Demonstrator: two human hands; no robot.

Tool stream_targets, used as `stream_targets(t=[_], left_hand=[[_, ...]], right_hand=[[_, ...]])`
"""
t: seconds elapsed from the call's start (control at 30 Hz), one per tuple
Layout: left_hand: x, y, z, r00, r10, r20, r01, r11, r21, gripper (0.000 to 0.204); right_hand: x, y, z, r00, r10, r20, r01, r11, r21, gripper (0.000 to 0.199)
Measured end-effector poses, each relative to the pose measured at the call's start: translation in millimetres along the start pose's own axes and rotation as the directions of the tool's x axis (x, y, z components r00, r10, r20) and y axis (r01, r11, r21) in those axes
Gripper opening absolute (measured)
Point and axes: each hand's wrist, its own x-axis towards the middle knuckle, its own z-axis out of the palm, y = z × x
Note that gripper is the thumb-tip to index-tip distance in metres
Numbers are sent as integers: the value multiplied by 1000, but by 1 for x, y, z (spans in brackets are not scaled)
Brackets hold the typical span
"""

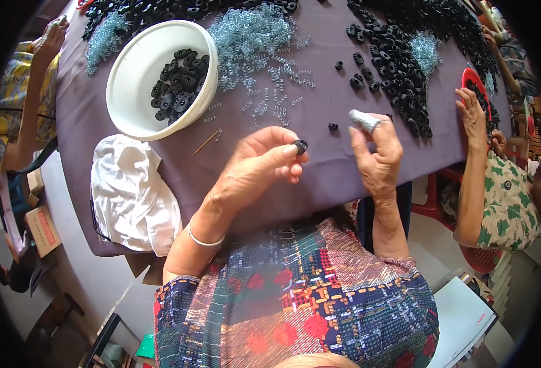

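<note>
I stand near the purple-covered table (329,73), and I count the clock from the person's left hand (261,156). At 2 o'clock lies a wide heap of black pieces (399,86); its edge is loose, so a careless sleeve could scatter some. The white bowl (129,73), at 10 o'clock, holds more of them; a hard knock might tip it. Between 8 and 9 o'clock, a white cloth (132,190) lies at the near edge, beside the left forearm; if the arm drags it, it could slide off. The heap of springs (252,40), at 12 o'clock, looks easy to tangle, because the coils lie across each other.

The left hand pinches one black piece (300,146) between thumb and finger, above the table. The right hand, at 3 o'clock, is half curled, with a pale wrap (364,119) on a finger; I cannot tell if it grips something. The wrap may dull the touch, so a small part could slip.

The thin stick (205,142), between 9 and 10 o'clock, could roll if brushed. The held piece is small and smooth-looking; a weak pinch might drop it.
</note>
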Motion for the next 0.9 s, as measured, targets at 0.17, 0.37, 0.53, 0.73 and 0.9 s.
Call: stream_targets(t=[0.17,0.37,0.53,0.73,0.9], left_hand=[[3,2,1,999,-20,-42,23,998,61,19],[1,0,1,999,5,-38,-2,996,85,18],[1,-1,0,999,1,-52,5,992,123,18],[0,-2,4,998,20,-58,-8,980,200,19],[2,-3,5,999,46,-17,-41,972,231,19]], right_hand=[[1,3,15,991,-131,21,132,972,-192,22],[-4,5,23,927,-370,65,356,809,-467,20],[-7,2,17,910,-413,16,397,861,-317,21],[-7,-28,-3,902,257,346,-407,775,483,19],[-3,-31,-8,842,274,465,-519,649,556,19]])
